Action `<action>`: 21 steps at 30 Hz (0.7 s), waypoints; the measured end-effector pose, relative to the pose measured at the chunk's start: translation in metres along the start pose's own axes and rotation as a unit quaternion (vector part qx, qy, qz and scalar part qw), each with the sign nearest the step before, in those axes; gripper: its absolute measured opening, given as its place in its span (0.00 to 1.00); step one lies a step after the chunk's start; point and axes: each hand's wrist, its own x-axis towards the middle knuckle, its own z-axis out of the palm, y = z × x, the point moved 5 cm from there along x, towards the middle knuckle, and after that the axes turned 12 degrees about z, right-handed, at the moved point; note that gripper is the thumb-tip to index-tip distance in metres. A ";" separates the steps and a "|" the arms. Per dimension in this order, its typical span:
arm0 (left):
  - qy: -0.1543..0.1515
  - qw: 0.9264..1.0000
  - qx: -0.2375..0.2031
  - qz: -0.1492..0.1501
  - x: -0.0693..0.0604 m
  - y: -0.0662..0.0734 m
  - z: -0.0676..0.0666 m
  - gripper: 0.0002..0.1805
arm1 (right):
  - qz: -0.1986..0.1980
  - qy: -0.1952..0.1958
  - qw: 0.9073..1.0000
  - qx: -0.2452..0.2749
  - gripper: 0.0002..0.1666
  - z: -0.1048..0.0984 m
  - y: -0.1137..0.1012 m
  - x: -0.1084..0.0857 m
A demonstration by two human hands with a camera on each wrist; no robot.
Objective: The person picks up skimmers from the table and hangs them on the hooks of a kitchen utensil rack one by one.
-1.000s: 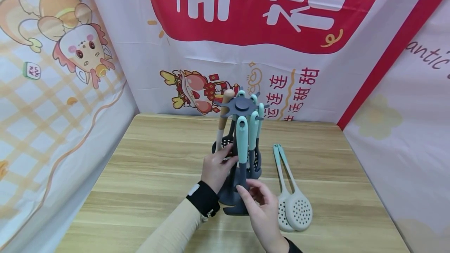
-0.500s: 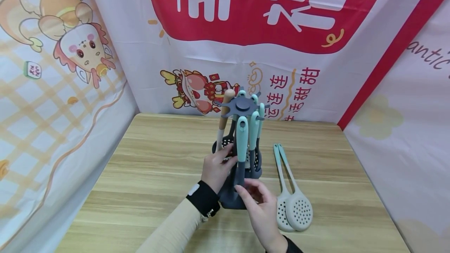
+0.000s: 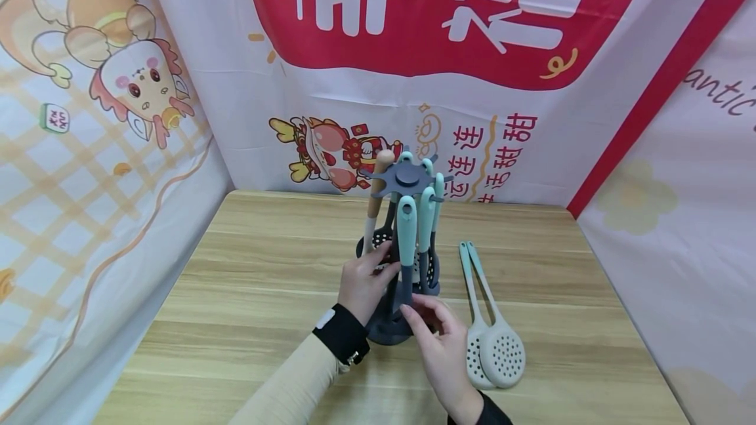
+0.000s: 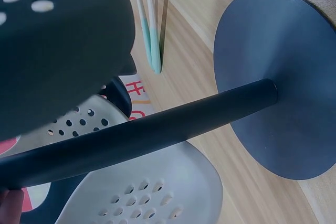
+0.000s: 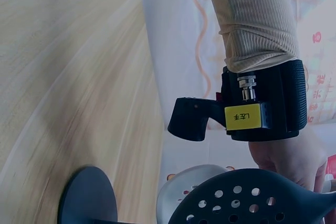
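Observation:
A dark utensil stand [image 3: 407, 178] with a hooked top, a round base [image 4: 278, 85] and a central pole [image 4: 157, 129] stands on the table. My left hand [image 3: 363, 287] grips the pole, a fingertip showing in the left wrist view. In front of the stand hangs a dark skimmer with a mint handle [image 3: 406, 231]; its holed head [image 5: 236, 203] shows in the right wrist view. My right hand [image 3: 437, 340] pinches the skimmer low on its shaft, hiding most of its head in the head view. Whether its handle sits on a hook, I cannot tell.
Other mint-handled utensils [image 3: 426, 215] and one with a wooden handle [image 3: 375, 192] hang around the stand. To the right, two pale skimmers [image 3: 502, 353] lie overlapping on the wooden table [image 3: 254, 281]. Printed cloth [image 3: 236, 117] surrounds the table.
The skimmer's head has turned, first sideways, then away from the front, so more of the base shows. My right hand has shifted slightly up and right; my left hand stays.

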 end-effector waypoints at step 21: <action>-0.004 1.000 -0.013 -0.014 0.001 0.000 0.001 0.17 | -0.008 0.009 1.000 -0.024 0.08 -0.002 0.004 0.007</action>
